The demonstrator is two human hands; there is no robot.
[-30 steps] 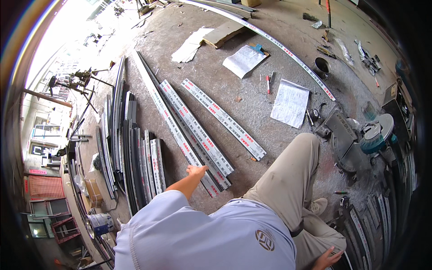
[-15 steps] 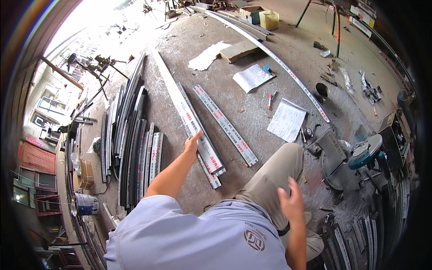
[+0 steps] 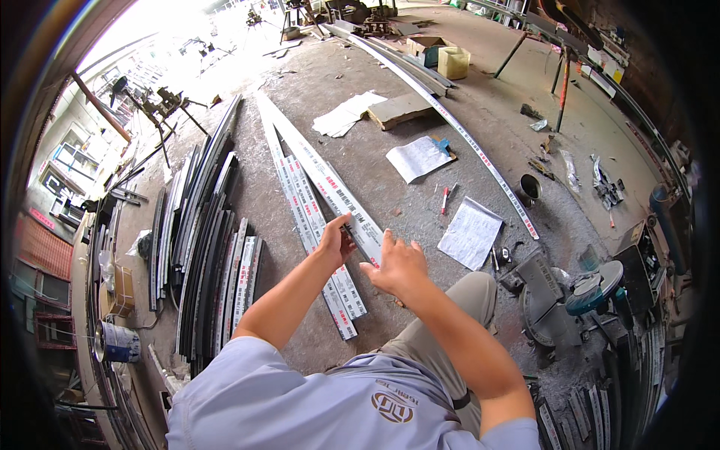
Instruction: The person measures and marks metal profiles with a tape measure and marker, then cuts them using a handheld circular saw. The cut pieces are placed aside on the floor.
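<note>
A long silver metal profile point(image 3: 334, 186), wrapped in printed film, slants from the far floor toward me, its near end raised. My left hand point(image 3: 334, 241) is curled at its left edge, thumb against the side. Across the near end lies my right hand point(image 3: 401, 264), its thumb on the left and its fingers at the right edge; the palm hides the tip. Under and left of the held piece, a similar long profile point(image 3: 307, 232) rests on the floor. A shorter profile point(image 3: 349, 289) lies against it, partly covered by the held one.
A stack of dark profiles point(image 3: 206, 255) lies to the left. On the right are paper sheets point(image 3: 470, 232), a red-and-white marker point(image 3: 445, 199), a dark cup point(image 3: 529, 187) and a cutting saw point(image 3: 592, 289). A long curved-looking strip point(image 3: 480, 154) stretches along the floor beyond.
My right hand has come up from beside my knee to the profile's near end. The held profile has shifted right, uncovering another long one, and now overlaps the shorter profile.
</note>
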